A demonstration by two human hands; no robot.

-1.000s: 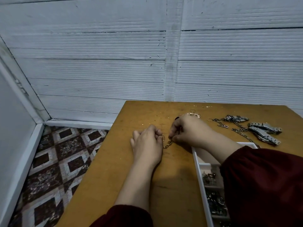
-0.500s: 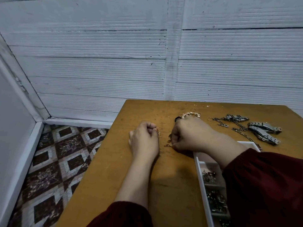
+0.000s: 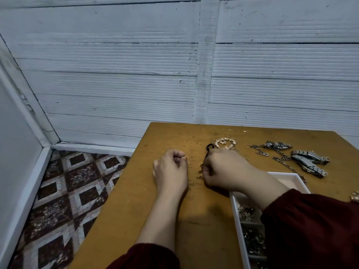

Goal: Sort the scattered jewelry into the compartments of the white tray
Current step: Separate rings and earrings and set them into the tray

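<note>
Head view, reading from the left: patterned floor tiles (image 3: 64, 191) fill the lower left. Next comes the wooden counter (image 3: 155, 200). On it rests the left hand (image 3: 171, 169), fingers curled, thumb and forefinger pinching what looks like a thin gold ring (image 3: 186, 159).

Just right of it, at frame centre, a short gold chain (image 3: 200, 171) is pinched in the curled fingers of the right hand (image 3: 223, 171). Its long axis runs up-down in the frame, and its lower links touch the counter.

Above that hand lie a black clasp (image 3: 208, 149) and a pearl bead bracelet (image 3: 225, 142). Further right are silver chains (image 3: 279, 154) and steel watch bands (image 3: 310, 161).

The white tray (image 3: 235, 208) sits below and right of the right hand, directly under its forearm. That makes the right hand the nearer one, and the chain's way in probably runs down and right. The left hand's ring is well apart from the tray.

The forearm and the dark red sleeve (image 3: 310, 230) cover most of the tray, and the lower frame edge cuts it off. About 3 compartments show, and the metal pieces in them are too tangled to identify. How many links the right hand hides cannot be told.
</note>
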